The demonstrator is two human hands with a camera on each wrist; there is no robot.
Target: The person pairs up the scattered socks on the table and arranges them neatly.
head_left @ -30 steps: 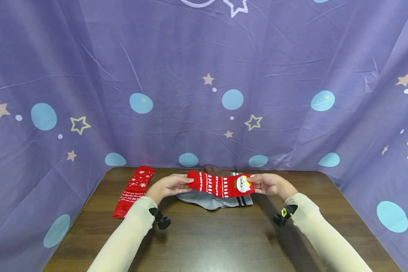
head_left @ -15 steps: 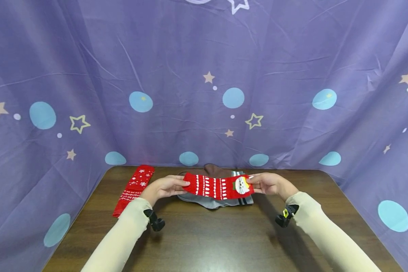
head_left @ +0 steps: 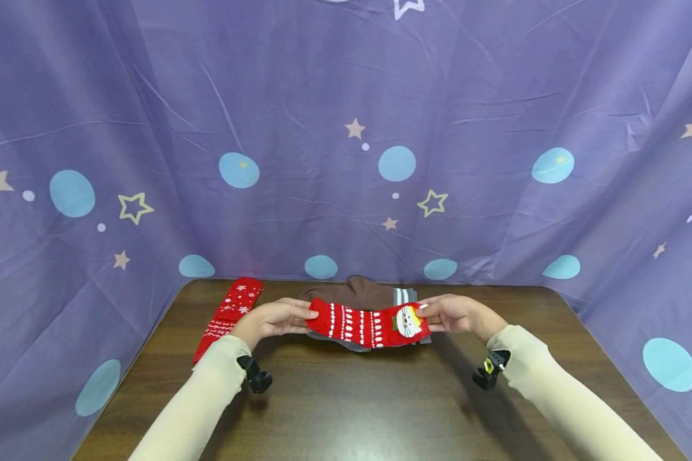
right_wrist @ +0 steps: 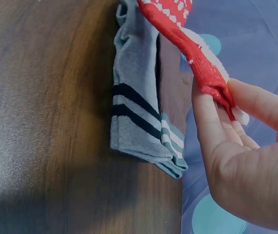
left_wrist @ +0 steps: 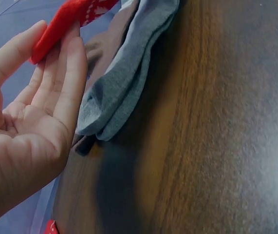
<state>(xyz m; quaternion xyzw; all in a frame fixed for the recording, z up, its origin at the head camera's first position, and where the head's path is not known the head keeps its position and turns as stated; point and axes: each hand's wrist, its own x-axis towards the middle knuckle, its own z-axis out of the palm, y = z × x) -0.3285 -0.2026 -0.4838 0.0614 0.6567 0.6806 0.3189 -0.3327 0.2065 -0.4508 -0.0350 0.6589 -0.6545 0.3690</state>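
Observation:
A red sock [head_left: 354,325] with white patterns and a cat face is stretched level between both hands, above the table. My left hand [head_left: 272,321] pinches its toe end between thumb and fingers; the left wrist view shows the red tip [left_wrist: 56,36] in that grip. At the cuff end, by the cat face, my right hand [head_left: 458,315] pinches the fabric. Beneath and behind it lie a grey sock [right_wrist: 134,97] with black stripes and a brown sock [head_left: 360,291] with a white-striped cuff. The red sock partly hides the grey one in the head view.
Another red sock [head_left: 236,304] with snowflakes lies at the table's left, partly behind the left forearm. The brown wooden table [head_left: 352,403] reaches back to a purple curtain [head_left: 300,128] with stars and blue dots, which also hangs along both sides.
The red sock has come slightly lower and nearer, showing more of the brown sock behind it. My left hand has shifted a little to the left; both hands keep their hold.

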